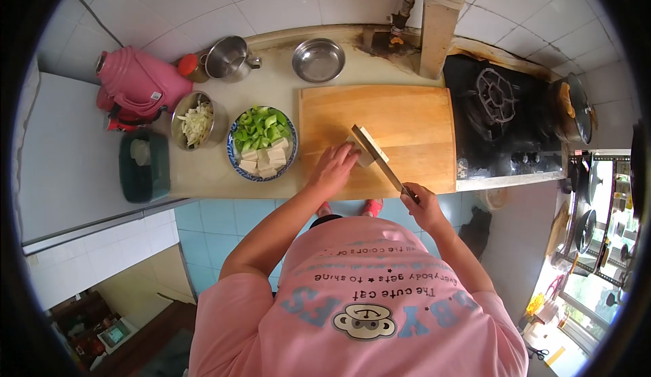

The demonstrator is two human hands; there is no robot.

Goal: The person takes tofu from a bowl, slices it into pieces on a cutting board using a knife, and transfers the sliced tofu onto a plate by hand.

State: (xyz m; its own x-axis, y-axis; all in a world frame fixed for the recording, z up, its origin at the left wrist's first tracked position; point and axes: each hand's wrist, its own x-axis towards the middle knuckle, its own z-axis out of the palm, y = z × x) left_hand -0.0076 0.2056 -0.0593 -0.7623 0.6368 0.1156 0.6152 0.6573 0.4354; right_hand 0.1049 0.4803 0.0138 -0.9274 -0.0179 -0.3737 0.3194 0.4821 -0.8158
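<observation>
A block of white tofu (364, 154) lies on the wooden cutting board (413, 119). My right hand (420, 207) is closed round the handle of a knife (384, 166), whose blade stands on edge across the tofu and reaches toward the board's middle. At the tofu's left side rests my left hand (333, 168), its fingers spread and the fingertips at or beside the block. Left of the board, a blue-and-white bowl (232, 156) holds chopped green pepper (259, 129) and tofu pieces (266, 161).
Behind the bowl stand an empty metal bowl (318, 60), a metal cup (229, 60) and a red-lidded jar (192, 67). Further left are a bowl of shredded white vegetable (196, 125), a pink thermos (144, 82) and a green bin (144, 173). A gas stove (502, 119) adjoins the board.
</observation>
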